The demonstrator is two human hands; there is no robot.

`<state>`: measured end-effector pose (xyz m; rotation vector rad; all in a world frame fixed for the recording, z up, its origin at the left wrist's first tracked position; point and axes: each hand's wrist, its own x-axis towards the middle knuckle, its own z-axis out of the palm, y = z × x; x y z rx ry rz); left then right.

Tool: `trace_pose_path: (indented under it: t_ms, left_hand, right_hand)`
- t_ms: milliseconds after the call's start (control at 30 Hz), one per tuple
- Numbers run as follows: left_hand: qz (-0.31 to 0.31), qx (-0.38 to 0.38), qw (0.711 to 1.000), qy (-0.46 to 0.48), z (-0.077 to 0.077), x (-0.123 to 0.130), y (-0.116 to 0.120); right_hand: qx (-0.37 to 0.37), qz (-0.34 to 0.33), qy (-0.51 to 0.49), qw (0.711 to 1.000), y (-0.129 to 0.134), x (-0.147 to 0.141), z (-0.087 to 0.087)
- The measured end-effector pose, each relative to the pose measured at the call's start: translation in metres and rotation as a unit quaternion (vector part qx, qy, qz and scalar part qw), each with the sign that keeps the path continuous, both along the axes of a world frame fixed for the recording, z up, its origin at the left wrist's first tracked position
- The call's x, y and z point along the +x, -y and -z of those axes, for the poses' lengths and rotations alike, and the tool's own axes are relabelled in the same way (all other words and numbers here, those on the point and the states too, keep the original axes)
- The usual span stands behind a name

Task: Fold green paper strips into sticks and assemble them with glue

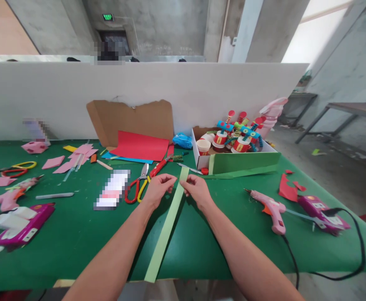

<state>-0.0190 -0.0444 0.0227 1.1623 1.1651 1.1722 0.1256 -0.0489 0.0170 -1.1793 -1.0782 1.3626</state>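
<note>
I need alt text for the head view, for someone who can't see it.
A person's right hand pinches a pale green paper strip near its far end, left hand close beside it, at a green table. Beyond, a box holds colorful figures; a pink glue gun lies at right.

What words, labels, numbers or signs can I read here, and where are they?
"EXIT": green lit sign, lower line; upper line too blurred.
Left purple power strip, right purple power strip: labels too small to read.
Back wall: faint marks, unreadable.
Green paper strip: no text visible.
</note>
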Motion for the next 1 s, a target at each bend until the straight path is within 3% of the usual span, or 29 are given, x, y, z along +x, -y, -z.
trace_pose_path:
  t_ms: [433,767,1000]
  left_hand:
    - [0.000,0.014,0.997,-0.073,-0.0032,0.0040,0.0023]
    - [-0.011,0.056,0.991,-0.119,0.0030,0.0021,-0.0006]
    - [-0.010,0.114,0.973,-0.201,0.0005,0.0021,0.0008]
  right_hand:
    - [-0.028,-0.001,-0.056,0.998,0.0000,-0.0022,0.0032]
    - [0.019,-0.022,0.020,0.999,-0.0001,-0.0049,0.0069]
    - [0.025,-0.009,0.039,0.999,-0.0020,-0.0038,0.0090]
